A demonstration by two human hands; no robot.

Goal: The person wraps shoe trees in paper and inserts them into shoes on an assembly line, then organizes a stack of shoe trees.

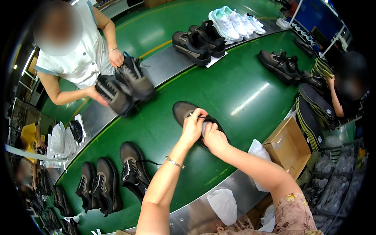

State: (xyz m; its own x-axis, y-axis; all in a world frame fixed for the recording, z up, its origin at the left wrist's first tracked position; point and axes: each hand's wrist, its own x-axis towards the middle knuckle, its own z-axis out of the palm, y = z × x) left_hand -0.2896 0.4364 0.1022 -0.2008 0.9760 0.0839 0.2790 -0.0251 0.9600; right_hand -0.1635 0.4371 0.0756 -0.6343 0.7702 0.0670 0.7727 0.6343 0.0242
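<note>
In front of me a brown-and-black sneaker (182, 111) lies on the green belt, toe pointing to the far left. My left hand (191, 128) is closed on the upper edge of the sneaker's opening. Right beside it, my right hand (215, 140) has its fingers curled at the opening. Between the two hands shows a bit of a pale grey wad (204, 126), which the right fingers press or grip. Both hands cover most of the sneaker's heel half. A matching sneaker (131, 158) with a loose lace rests to the left of my left forearm.
Across the belt (235, 129), a co-worker holds two sneakers (135, 80). More sneakers (105, 184) stand at left and far side, near white sneakers (227, 25). At right are a cardboard box (288, 147), stacked insoles (307, 121) and another person. White shoe-shaped fillers (222, 205) lie near me.
</note>
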